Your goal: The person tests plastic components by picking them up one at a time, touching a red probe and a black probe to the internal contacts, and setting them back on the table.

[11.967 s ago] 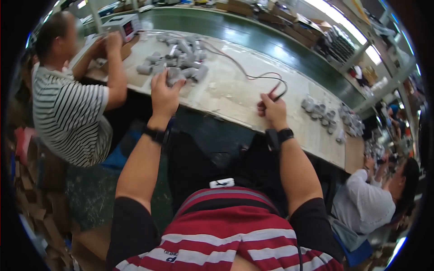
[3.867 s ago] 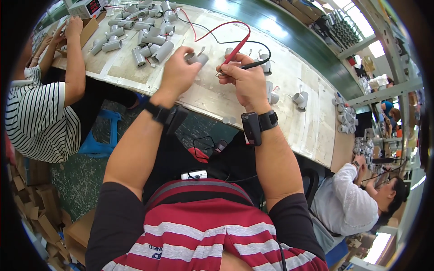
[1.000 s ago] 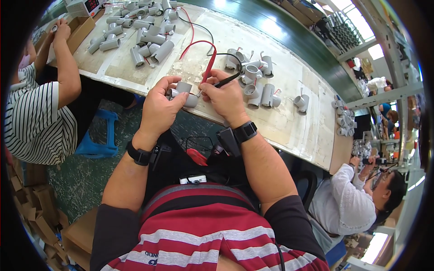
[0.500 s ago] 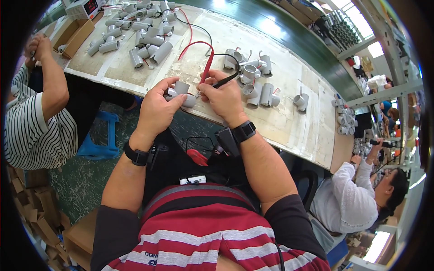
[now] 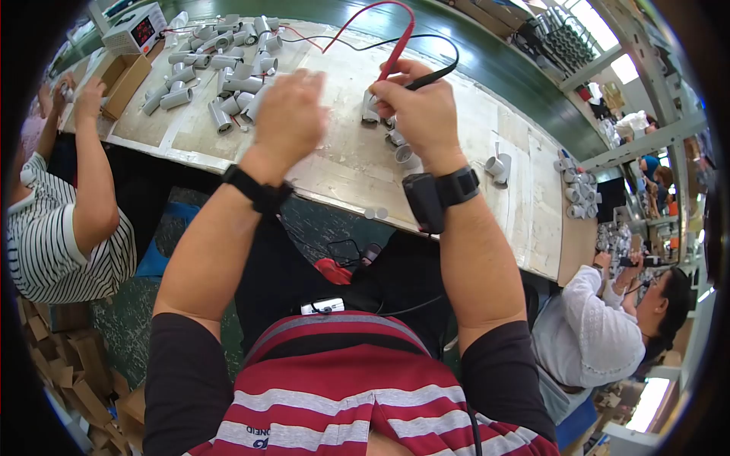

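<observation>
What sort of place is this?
Probably a factory workshop: a pile of short grey tubular fittings lies on a long whitish worktable, near a white box-shaped instrument with a red-lit display.

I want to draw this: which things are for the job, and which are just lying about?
Probably for the job:
red probe and black probe, in the right hand
grey pipes, beside the left hand
display box

Probably just lying about:
blue stool
cartons on the floor
</observation>
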The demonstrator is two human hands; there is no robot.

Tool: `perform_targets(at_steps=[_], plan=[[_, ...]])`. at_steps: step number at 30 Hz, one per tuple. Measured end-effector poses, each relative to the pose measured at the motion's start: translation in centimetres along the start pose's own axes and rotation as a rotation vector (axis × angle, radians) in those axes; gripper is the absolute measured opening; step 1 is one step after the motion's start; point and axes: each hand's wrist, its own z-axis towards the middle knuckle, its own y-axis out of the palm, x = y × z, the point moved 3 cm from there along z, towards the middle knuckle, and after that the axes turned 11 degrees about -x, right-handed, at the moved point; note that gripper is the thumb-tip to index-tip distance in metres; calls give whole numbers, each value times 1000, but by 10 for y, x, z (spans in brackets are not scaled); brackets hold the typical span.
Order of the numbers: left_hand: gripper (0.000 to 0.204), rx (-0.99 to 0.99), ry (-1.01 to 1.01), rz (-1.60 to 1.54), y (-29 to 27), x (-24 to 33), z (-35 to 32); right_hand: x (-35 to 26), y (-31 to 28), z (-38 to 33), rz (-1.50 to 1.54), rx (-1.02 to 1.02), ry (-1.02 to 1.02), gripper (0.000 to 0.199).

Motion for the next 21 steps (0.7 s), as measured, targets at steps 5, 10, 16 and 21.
perform_targets(at_steps=[5, 10, 16, 21], plan=[[52, -74, 245, -211, 69, 28, 41, 2, -20, 4, -28, 38, -28, 28], [52, -198, 229, -299, 75, 24, 46, 16, -25, -10, 71, 79, 10, 26], [48, -313, -214, -988, 24, 22, -23, 23, -10, -28, 211, 113, 45, 27], [43, -317, -652, -1938, 5, 18, -108, 44, 33, -54, 317, -7, 73, 28]])
